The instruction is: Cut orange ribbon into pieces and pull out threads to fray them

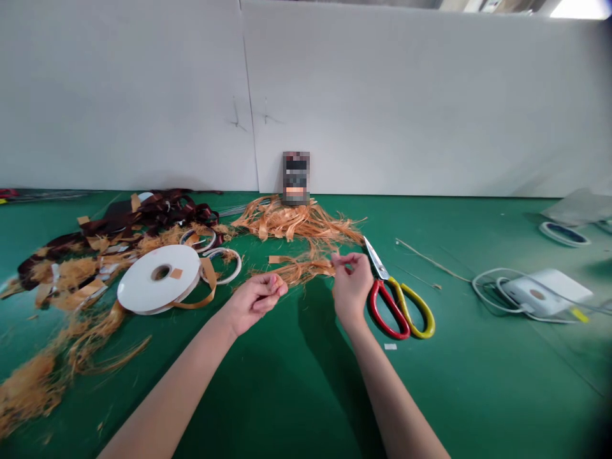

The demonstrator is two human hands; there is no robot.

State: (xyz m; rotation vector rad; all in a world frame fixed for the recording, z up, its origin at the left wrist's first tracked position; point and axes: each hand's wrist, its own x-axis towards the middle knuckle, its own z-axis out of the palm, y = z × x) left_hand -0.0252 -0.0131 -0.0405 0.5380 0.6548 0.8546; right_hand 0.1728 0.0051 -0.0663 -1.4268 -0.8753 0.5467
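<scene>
Tan fibre strands (306,268) lie on the green counter (459,395), just beyond and between the person's left hand (258,299) and right hand (352,287). Both hands have fingers drawn together in a pinch; one cannot tell whether either grip has caught a strand.

Scissors (384,273) crowd the right hand's outer side, blades apart. A spool (138,280) and white rings (239,268) sit near the left wrist, with dark ribbon (143,217) heaped behind. A larger fibre pile (296,220) spreads at the back, before an upright dark object (296,178), its face pixelated. Well off to the right lies a white box (549,290) with a cable (492,274).

Counted, there are two white rings beside one spool, one pair of scissors with one red and one yellow handle, one upright object and one white box.
</scene>
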